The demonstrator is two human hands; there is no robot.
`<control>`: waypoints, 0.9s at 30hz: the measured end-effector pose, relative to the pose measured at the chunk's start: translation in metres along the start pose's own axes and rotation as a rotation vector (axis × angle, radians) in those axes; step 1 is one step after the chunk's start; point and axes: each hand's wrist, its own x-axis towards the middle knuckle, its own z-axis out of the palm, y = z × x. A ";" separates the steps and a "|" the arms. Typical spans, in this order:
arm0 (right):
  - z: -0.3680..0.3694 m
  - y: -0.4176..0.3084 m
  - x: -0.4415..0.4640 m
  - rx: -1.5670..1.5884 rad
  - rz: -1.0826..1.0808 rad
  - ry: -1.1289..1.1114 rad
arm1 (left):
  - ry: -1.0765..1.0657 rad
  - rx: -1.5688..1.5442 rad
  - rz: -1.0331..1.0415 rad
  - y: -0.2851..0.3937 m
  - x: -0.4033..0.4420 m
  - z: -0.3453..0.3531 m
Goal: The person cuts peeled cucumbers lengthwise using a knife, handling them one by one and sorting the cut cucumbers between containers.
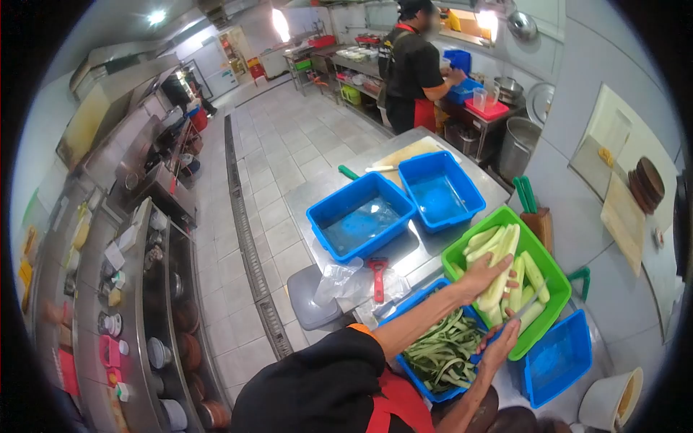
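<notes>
In the green tub (557, 312) lie several pale peeled vegetables (535, 274), long like cucumbers. My left hand (488, 277) is wrapped round some of these long pieces over the tub's near side. My right hand (503, 340) grips a knife at the tub's lower left edge, its fingers closed on the handle. The knife's blade (529, 303) points up and to the right over the vegetables. Below my left forearm, green peel strips (442, 353) fill a blue tub (427, 393).
Two blue tubs (361, 222) (442, 190) stand on the steel table (317, 189), near a red peeler (377, 280) and plastic bags (339, 283). Another blue tub (556, 357) is at the right. A co-worker (413, 72) stands at the far counter. Green-handled knives (525, 193) stand in a holder.
</notes>
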 end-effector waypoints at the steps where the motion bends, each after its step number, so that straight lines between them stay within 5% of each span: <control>1: 0.010 -0.004 -0.012 -0.010 -0.028 -0.064 | 0.032 -0.008 0.047 0.005 -0.011 -0.006; 5: 0.031 -0.027 -0.042 -0.139 -0.068 -0.229 | -0.148 0.180 0.192 0.020 -0.023 -0.049; 10: 0.042 -0.042 -0.064 -0.425 -0.358 -0.249 | -0.392 -0.621 0.053 0.051 -0.043 -0.070; 11: 0.045 -0.050 -0.070 -0.501 -0.483 -0.249 | -0.351 -0.625 0.116 0.054 -0.045 -0.069; 13: 0.045 -0.058 -0.080 -0.532 -0.405 -0.275 | -0.181 -0.687 0.133 0.079 -0.068 -0.043; 17: 0.051 -0.065 -0.094 -0.552 -0.481 -0.324 | -0.305 -0.627 0.238 0.094 -0.083 -0.041; 19: 0.054 -0.060 -0.095 -0.529 -0.701 -0.317 | -0.404 -0.505 0.327 0.103 -0.093 -0.031; 20: 0.055 -0.062 -0.096 -0.554 -0.721 -0.323 | -0.267 -0.471 0.320 0.107 -0.102 -0.020; 27: 0.062 -0.059 -0.101 -0.599 -0.700 -0.319 | -0.336 -0.536 0.318 0.106 -0.114 -0.013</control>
